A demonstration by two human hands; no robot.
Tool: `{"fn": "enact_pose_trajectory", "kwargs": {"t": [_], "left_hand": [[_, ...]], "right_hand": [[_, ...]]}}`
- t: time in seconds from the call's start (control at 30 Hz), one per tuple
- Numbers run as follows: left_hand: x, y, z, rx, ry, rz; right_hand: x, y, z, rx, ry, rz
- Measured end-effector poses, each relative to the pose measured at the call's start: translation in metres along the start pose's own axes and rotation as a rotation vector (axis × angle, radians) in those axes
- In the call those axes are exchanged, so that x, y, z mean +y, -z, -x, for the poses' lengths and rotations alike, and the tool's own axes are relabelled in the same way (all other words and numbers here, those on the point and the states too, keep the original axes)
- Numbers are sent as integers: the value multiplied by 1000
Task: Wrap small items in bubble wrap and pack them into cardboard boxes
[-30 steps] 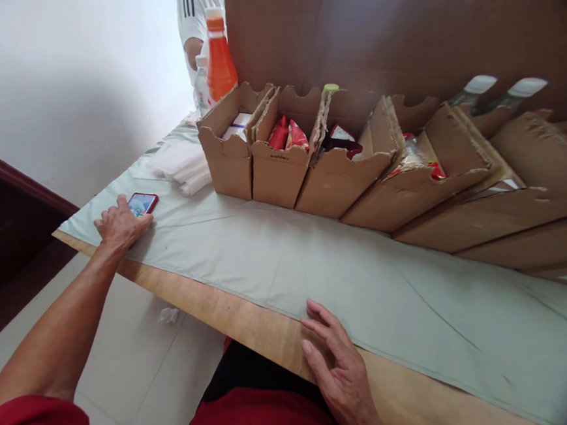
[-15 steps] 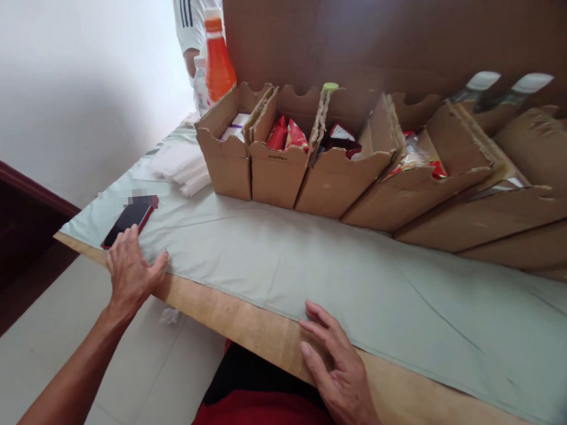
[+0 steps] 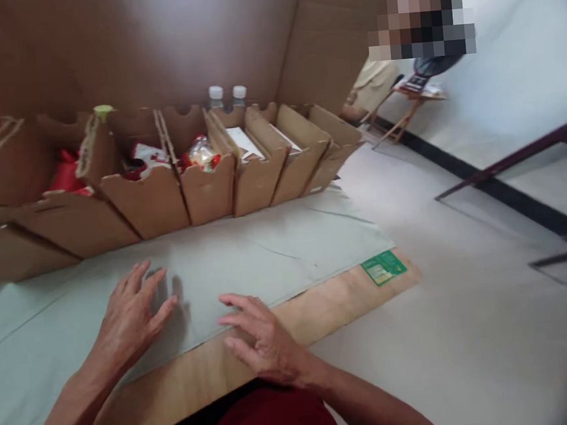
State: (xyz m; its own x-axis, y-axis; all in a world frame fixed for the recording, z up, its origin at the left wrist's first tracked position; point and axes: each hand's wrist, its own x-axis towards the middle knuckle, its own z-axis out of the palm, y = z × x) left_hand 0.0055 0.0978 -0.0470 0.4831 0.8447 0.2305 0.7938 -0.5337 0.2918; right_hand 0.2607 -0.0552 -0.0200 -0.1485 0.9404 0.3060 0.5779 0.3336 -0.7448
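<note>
My left hand (image 3: 136, 309) hovers over the pale green cloth (image 3: 277, 252) on the table, fingers spread and holding nothing. To its right, my right hand (image 3: 261, 338) is held with fingers apart above the bare wooden front edge (image 3: 320, 308), also holding nothing. Beyond both hands stands a row of open cardboard bins (image 3: 208, 195). Red packets (image 3: 67, 174) lie in one bin at the left, a white and red packet (image 3: 149, 159) in the one beside it. Another holds a clear wrapped item with red trim (image 3: 202, 153), and white boxes (image 3: 245, 143) show further right.
A green card (image 3: 384, 267) lies at the table's right corner. Tall brown cardboard (image 3: 177, 44) rises behind the bins, with two white-capped bottles (image 3: 216, 95) and a light green cap (image 3: 103, 111) in front. A person sits beyond, near a small wooden stool (image 3: 414, 97).
The view has swung right, so the table's right end and floor now show. My left hand has left the phone at the table's left end and come near my right hand.
</note>
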Motion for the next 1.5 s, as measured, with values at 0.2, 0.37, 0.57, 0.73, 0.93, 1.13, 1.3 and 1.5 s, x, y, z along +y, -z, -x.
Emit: {"fn": "enact_pose_trajectory", "kwargs": {"t": [0.2, 0.37, 0.57, 0.73, 0.93, 1.13, 1.3, 1.5], "left_hand": [[27, -34, -42, -34, -33, -58], [30, -42, -39, -27, -75, -133], [32, -42, -37, -35, -90, -190], [31, -43, -37, -47, -83, -192], [30, -44, -37, -27, -81, -168], [32, -43, -37, -20, -92, -161], [33, -42, -38, -23, -84, -145], [37, -32, -38, 52, -22, -21]], "right_hand": [[96, 114, -18, 422, -100, 169], [144, 231, -59, 637, -88, 535], [151, 307, -130, 433, -148, 994], [142, 322, -151, 95, -255, 1158], [85, 326, -105, -140, -359, 1242], [14, 285, -111, -402, -343, 1084], [-42, 225, -145, -336, -192, 873], [-30, 254, -117, 296, 76, 387]]}}
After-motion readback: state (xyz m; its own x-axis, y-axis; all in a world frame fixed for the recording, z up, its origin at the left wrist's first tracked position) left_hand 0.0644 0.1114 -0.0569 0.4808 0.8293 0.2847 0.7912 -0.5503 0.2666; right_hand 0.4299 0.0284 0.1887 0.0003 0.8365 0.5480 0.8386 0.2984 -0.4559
